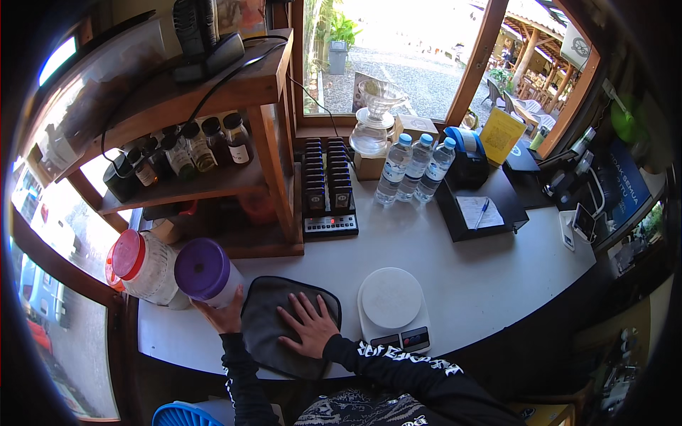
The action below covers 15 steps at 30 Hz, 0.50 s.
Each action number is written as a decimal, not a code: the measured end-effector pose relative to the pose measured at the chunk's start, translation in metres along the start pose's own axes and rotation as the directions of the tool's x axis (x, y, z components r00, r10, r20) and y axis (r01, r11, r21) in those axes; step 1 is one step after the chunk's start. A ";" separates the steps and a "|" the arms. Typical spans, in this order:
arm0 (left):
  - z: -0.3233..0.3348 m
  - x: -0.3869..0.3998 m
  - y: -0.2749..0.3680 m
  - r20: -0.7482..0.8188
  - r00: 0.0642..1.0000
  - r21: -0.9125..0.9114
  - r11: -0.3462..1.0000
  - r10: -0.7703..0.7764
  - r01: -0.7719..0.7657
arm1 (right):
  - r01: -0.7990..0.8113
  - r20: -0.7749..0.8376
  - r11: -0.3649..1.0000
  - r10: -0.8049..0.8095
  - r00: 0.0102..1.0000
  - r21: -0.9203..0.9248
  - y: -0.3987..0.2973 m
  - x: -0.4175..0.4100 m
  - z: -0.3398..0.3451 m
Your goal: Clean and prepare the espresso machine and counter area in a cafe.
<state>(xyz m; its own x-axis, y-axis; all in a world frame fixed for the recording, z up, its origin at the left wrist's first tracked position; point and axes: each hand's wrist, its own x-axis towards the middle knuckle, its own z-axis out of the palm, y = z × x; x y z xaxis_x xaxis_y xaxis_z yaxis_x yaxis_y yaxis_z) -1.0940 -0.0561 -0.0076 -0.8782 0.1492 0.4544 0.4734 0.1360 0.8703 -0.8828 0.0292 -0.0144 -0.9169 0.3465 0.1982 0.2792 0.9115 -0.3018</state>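
Note:
My left hand [224, 314] grips the lower side of a plastic canister with a purple lid [201, 269], which stands near the left end of the white counter [298, 266]. Flat on a dark grey cloth [266, 335] with black edging lies my right hand [309, 325], its fingers spread and nothing held. To the right of the cloth is a white digital kitchen scale [391, 298] with a round, bare platform; my right sleeve passes close to its front corner. A glass jar with a red lid [154, 269] stands just left of the purple-lidded canister.
A wooden shelf [272, 160] with several dark-capped bottles [213, 141] rises at the back left. Behind the scale stand a pager charging dock [330, 223], three water bottles [397, 165], a glass coffee dripper and server [370, 125], and a black cash drawer [458, 213] bearing a label printer [463, 154].

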 end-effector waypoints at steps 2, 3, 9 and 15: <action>0.003 0.000 -0.001 -0.022 0.999 -0.006 0.999 -0.033 0.033 | -0.035 -0.010 0.999 0.035 0.999 -0.008 0.001 0.001 0.001; 0.004 0.000 -0.001 -0.021 0.999 -0.007 0.999 -0.033 0.033 | -0.037 -0.010 0.999 0.036 0.999 -0.009 0.002 0.000 0.001; 0.002 0.000 -0.012 -0.048 0.999 0.054 0.998 0.011 -0.008 | 0.049 -0.010 0.999 -0.049 0.999 0.008 -0.003 -0.012 0.004; -0.006 -0.020 0.003 -0.055 0.993 0.165 0.982 0.107 -0.096 | 0.070 -0.023 0.997 -0.071 0.997 -0.021 0.011 -0.004 0.013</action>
<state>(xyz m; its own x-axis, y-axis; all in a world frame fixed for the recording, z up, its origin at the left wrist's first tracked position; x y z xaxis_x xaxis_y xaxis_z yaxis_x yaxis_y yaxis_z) -1.0756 -0.0642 -0.0128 -0.8252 0.1085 0.5543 0.5603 0.2812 0.7791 -0.8802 0.0354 -0.0311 -0.9275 0.2863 0.2402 0.2202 0.9380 -0.2676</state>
